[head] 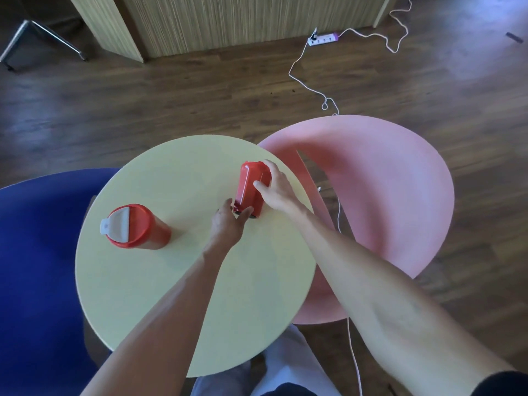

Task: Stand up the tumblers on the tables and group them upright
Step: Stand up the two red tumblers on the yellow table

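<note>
Two red tumblers are on the round pale yellow table point(148, 295). One red tumbler point(143, 228) with a white flip lid stands upright at the table's left. The second red tumbler point(248, 185) lies tilted near the right edge, its base pointing away from me. My left hand point(228, 224) grips its near, lid end. My right hand point(275, 188) clasps its side from the right. Its lid is hidden by my fingers.
A lower round pink table point(400, 195) overlaps the yellow one on the right. A blue round surface point(37, 267) lies to the left. A white cable point(314, 90) runs across the wooden floor to a power strip point(324, 39). Chair legs point(43, 35) stand far left.
</note>
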Tool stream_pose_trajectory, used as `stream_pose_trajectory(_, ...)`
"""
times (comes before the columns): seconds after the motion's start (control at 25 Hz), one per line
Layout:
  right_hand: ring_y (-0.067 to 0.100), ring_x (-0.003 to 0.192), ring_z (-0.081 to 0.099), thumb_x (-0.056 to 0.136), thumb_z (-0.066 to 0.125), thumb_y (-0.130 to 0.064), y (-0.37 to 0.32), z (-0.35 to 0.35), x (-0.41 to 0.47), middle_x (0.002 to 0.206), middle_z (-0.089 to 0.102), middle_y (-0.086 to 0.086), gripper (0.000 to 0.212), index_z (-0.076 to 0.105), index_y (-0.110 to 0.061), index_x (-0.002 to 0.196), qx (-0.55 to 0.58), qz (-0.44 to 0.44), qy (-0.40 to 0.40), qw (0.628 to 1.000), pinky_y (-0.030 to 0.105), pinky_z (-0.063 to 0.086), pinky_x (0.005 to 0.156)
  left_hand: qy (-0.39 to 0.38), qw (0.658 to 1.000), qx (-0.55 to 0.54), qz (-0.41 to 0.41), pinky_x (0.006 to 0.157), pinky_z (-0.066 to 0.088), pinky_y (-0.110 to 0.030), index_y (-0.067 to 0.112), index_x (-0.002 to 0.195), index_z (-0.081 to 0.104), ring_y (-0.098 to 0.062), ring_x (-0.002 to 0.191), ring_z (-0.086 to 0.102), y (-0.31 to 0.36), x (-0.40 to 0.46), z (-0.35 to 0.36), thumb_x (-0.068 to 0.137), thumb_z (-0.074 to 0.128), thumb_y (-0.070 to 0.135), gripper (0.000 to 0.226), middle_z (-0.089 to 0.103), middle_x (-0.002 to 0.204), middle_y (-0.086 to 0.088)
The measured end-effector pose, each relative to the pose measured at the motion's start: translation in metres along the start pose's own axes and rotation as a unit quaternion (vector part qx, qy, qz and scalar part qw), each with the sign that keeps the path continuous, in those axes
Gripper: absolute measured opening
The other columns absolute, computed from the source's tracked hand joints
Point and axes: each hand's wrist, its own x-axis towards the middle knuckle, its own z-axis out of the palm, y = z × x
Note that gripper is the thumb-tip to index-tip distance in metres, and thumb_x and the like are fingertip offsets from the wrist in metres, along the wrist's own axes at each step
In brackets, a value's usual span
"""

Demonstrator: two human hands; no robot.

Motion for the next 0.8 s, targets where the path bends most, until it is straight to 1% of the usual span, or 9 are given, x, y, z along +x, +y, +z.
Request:
stream_pose_trajectory(0.12,0.028,0.139,0.042,0.096,0.056,-0.025,0.002,-0.002,0.0,0.15,0.041,0.014,0.065,0.029,-0.021,0.154,0.008,-0.002,0.002,1.0,0.037,0.035,0.114,0.015,0.999,-0.035,-0.015,0.077,0.044,-0.031,0.005,0.119,0.057,-0.033,0.103,0.06,0.009,0.004,0.004,0.09,0.061,0.039,0.046,0.065,0.112,-0.014)
stream_pose_trajectory(0.24,0.028,0.136,0.043,0.097,0.056,-0.023,0.002,-0.004,0.001,0.149,0.037,0.016,0.065,0.027,-0.018,0.155,-0.001,0.01,-0.004,1.0,0.034,0.034,0.111,0.0,0.999,-0.03,-0.03,0.073,0.041,-0.03,0.003,0.117,0.056,-0.031,0.099,0.059,0.013,0.012,0.005,0.088,0.065,0.037,0.045,0.06,0.101,-0.009)
stream_pose_trajectory(0.32,0.028,0.128,0.049,0.096,0.057,-0.019,0.001,-0.004,-0.004,0.141,0.042,0.016,0.056,0.037,-0.016,0.149,0.007,0.007,0.019,1.0,0.034,0.038,0.108,0.0,0.999,-0.03,-0.028,0.074,0.042,-0.03,0.004,0.117,0.056,-0.028,0.093,0.056,0.008,0.009,0.004,0.087,0.067,0.033,0.044,0.058,0.099,-0.007)
stream_pose_trajectory(0.4,0.024,0.116,0.055,0.095,0.059,-0.015,-0.001,-0.003,-0.015,0.13,0.048,0.01,0.045,0.049,-0.015,0.139,0.024,-0.041,0.055,0.997,0.037,0.044,0.107,0.016,0.998,-0.054,-0.01,0.077,0.043,-0.031,0.004,0.118,0.055,-0.029,0.095,0.059,-0.006,0.0,0.006,0.086,0.069,0.028,0.043,0.061,0.104,-0.009)
stream_pose_trajectory(0.52,0.013,0.105,0.053,0.093,0.061,-0.011,-0.002,0.01,-0.047,0.115,0.047,-0.022,0.031,0.06,-0.015,0.124,0.039,-0.187,0.09,0.977,0.032,0.052,0.096,0.039,0.993,-0.109,0.034,0.081,0.046,-0.031,0.003,0.12,0.051,-0.031,0.101,0.063,-0.03,-0.022,0.006,0.083,0.071,0.015,0.043,0.059,0.108,-0.007)
stream_pose_trajectory(0.56,0.011,0.104,0.052,0.093,0.062,-0.013,-0.001,0.016,-0.059,0.113,0.044,-0.025,0.028,0.06,-0.017,0.121,0.029,-0.222,0.1,0.969,0.03,0.052,0.093,0.044,0.992,-0.113,0.045,0.083,0.048,-0.031,0.003,0.12,0.05,-0.029,0.101,0.063,-0.036,-0.028,0.004,0.082,0.072,0.011,0.044,0.059,0.108,-0.006)
stream_pose_trajectory(0.64,0.013,0.103,0.052,0.093,0.065,-0.02,0.004,0.03,-0.083,0.114,0.043,-0.01,0.023,0.061,-0.018,0.116,-0.003,-0.257,0.11,0.96,0.028,0.05,0.091,0.047,0.989,-0.12,0.069,0.082,0.049,-0.025,0.005,0.116,0.051,-0.023,0.1,0.063,-0.046,-0.037,0.0,0.078,0.075,0.006,0.045,0.061,0.107,-0.005)
stream_pose_trajectory(0.72,0.015,0.106,0.051,0.093,0.066,-0.022,0.011,0.044,-0.105,0.114,0.044,0.0,0.021,0.063,-0.016,0.112,-0.026,-0.269,0.107,0.957,0.023,0.044,0.096,0.041,0.989,-0.116,0.087,0.077,0.048,-0.015,0.011,0.11,0.051,-0.019,0.096,0.063,-0.053,-0.043,-0.003,0.077,0.077,0.008,0.043,0.063,0.103,-0.005)
stream_pose_trajectory(0.8,0.017,0.11,0.052,0.092,0.068,-0.022,0.02,0.052,-0.121,0.114,0.045,0.002,0.018,0.064,-0.015,0.108,-0.038,-0.27,0.114,0.955,0.017,0.04,0.099,0.03,0.989,-0.111,0.092,0.082,0.052,-0.021,0.012,0.113,0.051,-0.02,0.098,0.064,-0.06,-0.045,-0.004,0.077,0.077,0.011,0.044,0.065,0.105,-0.004)
